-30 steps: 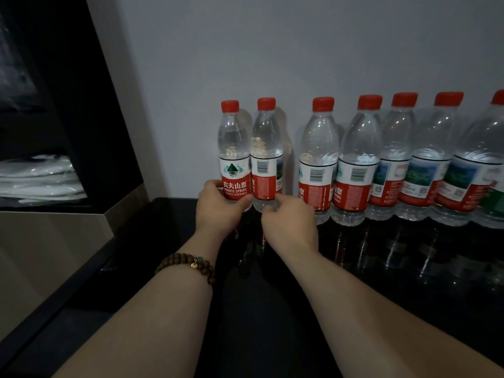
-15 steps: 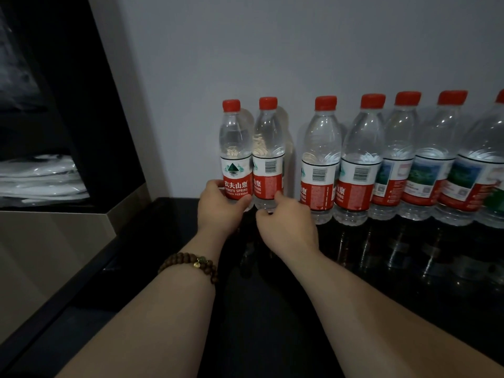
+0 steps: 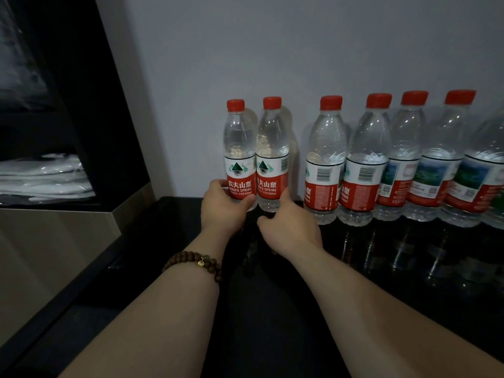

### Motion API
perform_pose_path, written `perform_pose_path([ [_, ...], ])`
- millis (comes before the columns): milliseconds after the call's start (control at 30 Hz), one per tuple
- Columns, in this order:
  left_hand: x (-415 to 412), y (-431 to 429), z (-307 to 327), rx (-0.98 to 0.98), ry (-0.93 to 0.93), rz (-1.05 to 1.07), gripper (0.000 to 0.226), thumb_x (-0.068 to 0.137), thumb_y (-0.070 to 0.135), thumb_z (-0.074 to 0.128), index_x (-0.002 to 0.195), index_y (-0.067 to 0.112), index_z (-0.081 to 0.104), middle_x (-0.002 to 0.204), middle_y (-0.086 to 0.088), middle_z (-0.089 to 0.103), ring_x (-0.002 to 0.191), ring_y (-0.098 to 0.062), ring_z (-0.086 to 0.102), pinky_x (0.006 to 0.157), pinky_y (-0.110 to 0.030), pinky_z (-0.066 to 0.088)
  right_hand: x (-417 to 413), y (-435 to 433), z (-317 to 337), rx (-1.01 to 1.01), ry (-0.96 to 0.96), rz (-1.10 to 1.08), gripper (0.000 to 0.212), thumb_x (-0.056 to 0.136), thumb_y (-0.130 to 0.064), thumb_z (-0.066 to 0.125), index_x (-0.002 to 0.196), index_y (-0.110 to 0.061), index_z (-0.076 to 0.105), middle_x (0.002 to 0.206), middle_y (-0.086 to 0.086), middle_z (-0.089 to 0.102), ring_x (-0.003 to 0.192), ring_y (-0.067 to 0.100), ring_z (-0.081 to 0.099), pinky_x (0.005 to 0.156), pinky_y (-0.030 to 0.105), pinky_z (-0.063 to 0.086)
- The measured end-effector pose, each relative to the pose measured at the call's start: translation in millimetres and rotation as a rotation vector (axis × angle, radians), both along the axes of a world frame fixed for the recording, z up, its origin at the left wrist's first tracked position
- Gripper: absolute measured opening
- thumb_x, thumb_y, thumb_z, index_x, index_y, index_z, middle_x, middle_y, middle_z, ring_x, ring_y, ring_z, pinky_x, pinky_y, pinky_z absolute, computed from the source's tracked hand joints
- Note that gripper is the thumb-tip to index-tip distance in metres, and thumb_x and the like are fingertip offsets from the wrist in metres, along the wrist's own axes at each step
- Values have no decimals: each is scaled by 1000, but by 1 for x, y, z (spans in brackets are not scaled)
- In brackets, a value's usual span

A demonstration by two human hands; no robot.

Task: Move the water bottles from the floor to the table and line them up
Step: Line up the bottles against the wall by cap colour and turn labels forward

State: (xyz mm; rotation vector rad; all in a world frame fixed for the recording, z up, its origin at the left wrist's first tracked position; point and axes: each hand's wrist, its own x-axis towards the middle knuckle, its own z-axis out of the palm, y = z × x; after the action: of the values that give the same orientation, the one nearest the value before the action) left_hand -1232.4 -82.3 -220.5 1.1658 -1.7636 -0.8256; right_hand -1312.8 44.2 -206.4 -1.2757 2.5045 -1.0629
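A shiny black table (image 3: 272,309) meets a pale wall. The left hand (image 3: 222,207) wraps its fingers round one bottle (image 3: 239,159); the right hand (image 3: 290,227) pinches the next bottle (image 3: 272,159). Both stand upright at twelve o'clock from the hands, touching. The row of bottles (image 3: 395,165) waits at three o'clock, across a gap.

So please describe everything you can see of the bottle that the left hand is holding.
The leftmost bottle is clear plastic with a red screw cap, full of water almost to the shoulder. Its label is white above with a green mountain logo and red below with white print. It stands upright at the left end of the row on the dark glossy table, close to the wall. The left hand wraps its lower part, hiding the base. Its right side appears to touch the neighbouring bottle, held by the right hand.
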Motion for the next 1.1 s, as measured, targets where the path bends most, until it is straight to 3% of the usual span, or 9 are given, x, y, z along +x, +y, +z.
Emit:
perform_pose_path([
  [33, 0, 0, 0, 1, 1, 1, 70, 79, 35, 88, 136, 18, 52, 130, -2, 68, 114, -20, 68, 73, -21, 46, 0, 0, -1, 7, 9, -4, 81, 91, -40, 62, 159, -24, 23, 133, 4, 65, 109, 29, 67, 89, 46, 59],
  [200, -1, -2, -1, -1, -1, 1, 72, 78, 36, 88, 137, 17, 51, 130, -3, 68, 113, -20, 68, 76, -24, 47, -1, 0, -1, -229, -25, -88, 45, 94, -29, 58, 138, -23, 60, 108, 2, 73, 90, 22, 70, 77, 41, 63],
  [267, -1, -3, -1, -1, -2, 6, 72, 78, 37, 88, 137, 17, 51, 130, -3, 68, 113, -20, 68, 75, -23, 47, -1, 0, -1, -157, 12, -56, 54, 94, -31, 57, 147, -21, 52, 112, 4, 72, 94, 25, 70, 79, 42, 63],
  [367, 0, -2, -1, -4, -1, 14, 71, 77, 36, 89, 135, 17, 52, 127, -2, 69, 110, -19, 69, 67, -18, 42, -1, -1, 0, -4, 40, 10, 78, 93, -34, 58, 162, -22, 23, 134, 6, 64, 112, 29, 65, 88, 43, 59],
  [433, 0, -2, -1, -3, 1, 15, 70, 77, 36, 89, 134, 17, 53, 126, -1, 70, 108, -18, 69, 65, -16, 41, -2, 0, 1, 27, 31, 14, 82, 92, -34, 60, 162, -22, 18, 143, 5, 59, 119, 31, 63, 92, 42, 56],
  [500, 0, -2, -1, 0, -1, 13, 70, 77, 37, 89, 134, 17, 53, 127, -1, 69, 109, -19, 69, 63, -15, 39, -4, 0, 0, -62, -13, -17, 66, 92, -32, 60, 153, -22, 38, 128, 4, 67, 110, 28, 66, 89, 42, 58],
  [600, -1, -3, -2, 2, -5, 9, 71, 78, 37, 89, 135, 18, 52, 128, -1, 69, 112, -19, 68, 64, -15, 39, -3, 1, 0, -208, -84, -61, 32, 92, -28, 58, 123, -22, 64, 93, 1, 71, 85, 23, 70, 77, 42, 62],
  [800, -1, -4, -2, -6, -12, 21, 73, 78, 37, 88, 137, 16, 51, 130, -3, 68, 115, -21, 68, 79, -28, 49, -2, 1, 1, -62, -30, 2, 66, 89, -33, 61, 151, -28, 39, 116, 1, 69, 104, 27, 67, 85, 41, 58],
  [1100, -2, -3, -1, 3, 5, 39, 71, 78, 36, 89, 135, 17, 52, 130, -2, 68, 115, -21, 67, 75, -25, 46, -5, -1, -1, -57, -9, 24, 68, 92, -37, 59, 155, -28, 36, 117, 1, 69, 106, 28, 66, 85, 40, 58],
])
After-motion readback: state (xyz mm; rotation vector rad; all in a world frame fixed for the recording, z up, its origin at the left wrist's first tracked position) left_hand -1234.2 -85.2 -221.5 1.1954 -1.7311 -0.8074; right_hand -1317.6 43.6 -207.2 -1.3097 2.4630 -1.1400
